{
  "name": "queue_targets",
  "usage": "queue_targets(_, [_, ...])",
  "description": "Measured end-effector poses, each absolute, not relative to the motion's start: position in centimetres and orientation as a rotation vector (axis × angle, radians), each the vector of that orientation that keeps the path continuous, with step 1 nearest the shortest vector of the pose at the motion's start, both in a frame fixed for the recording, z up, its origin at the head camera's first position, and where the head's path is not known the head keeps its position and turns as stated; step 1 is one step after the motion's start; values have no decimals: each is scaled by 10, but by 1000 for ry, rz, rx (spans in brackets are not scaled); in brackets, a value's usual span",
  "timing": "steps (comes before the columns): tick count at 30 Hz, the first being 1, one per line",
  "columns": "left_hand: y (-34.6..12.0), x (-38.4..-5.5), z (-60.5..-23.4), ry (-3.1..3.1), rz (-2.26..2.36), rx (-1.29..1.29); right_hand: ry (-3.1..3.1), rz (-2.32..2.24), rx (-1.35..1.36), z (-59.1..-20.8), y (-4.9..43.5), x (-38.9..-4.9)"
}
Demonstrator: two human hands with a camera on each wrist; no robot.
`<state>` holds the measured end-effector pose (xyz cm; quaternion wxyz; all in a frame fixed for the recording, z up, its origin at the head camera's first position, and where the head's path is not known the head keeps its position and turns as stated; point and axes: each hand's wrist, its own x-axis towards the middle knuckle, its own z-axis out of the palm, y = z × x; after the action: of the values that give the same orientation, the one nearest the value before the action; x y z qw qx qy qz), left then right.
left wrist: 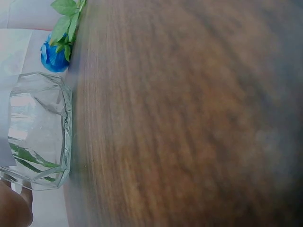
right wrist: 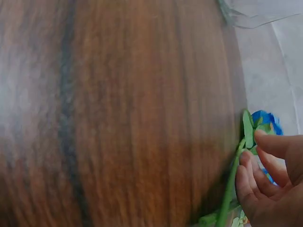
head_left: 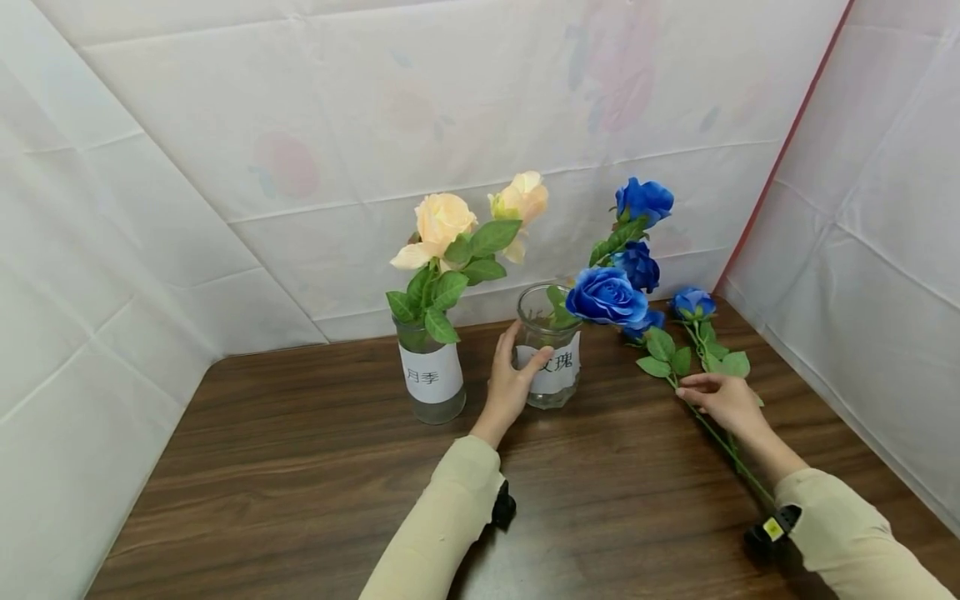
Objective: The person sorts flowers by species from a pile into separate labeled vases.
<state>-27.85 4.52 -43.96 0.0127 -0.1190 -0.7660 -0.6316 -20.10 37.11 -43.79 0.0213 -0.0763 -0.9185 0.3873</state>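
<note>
My left hand (head_left: pixel 508 379) holds a clear glass jar (head_left: pixel 552 398) from its left side, thumb across the paper label (head_left: pixel 557 373). In the left wrist view the faceted base of the jar (left wrist: pixel 40 118) stands on the table, with green stems inside. Blue roses (head_left: pixel 606 296) lean out of the jar to the right. On the right, my right hand (head_left: pixel 723 400) pinches the stem of a blue rose (head_left: pixel 647 323) lying on the table; that stem (right wrist: pixel 232 179) also shows in the right wrist view. Beside it lies another blue rose (head_left: pixel 693 304), partly hidden by the hand.
Left of the jar stands a second labelled glass vase (head_left: pixel 438 410) with peach roses (head_left: pixel 444 221). The dark wooden table (head_left: pixel 300 483) is bordered by white printed cloth (head_left: pixel 360 108) at the back and both sides.
</note>
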Motion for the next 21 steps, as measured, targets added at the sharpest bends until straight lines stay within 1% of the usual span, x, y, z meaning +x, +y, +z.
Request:
queue_targets(6, [45, -278, -439, -2391, -1954, -359, -2939, 1049, -183, -440, 371, -207])
queue_targets(9, [45, -278, -439, -2389, -1955, -362, -2974, 1054, -185, -437, 372, -209])
queue_targets(14, [46, -277, -439, -2383, -1958, -370, -3003, 1221, -189, -431, 374, -207])
queue_targets(21, [45, -277, -439, -2388, -1958, -359, -2868, 1507, -254, -416, 368, -199])
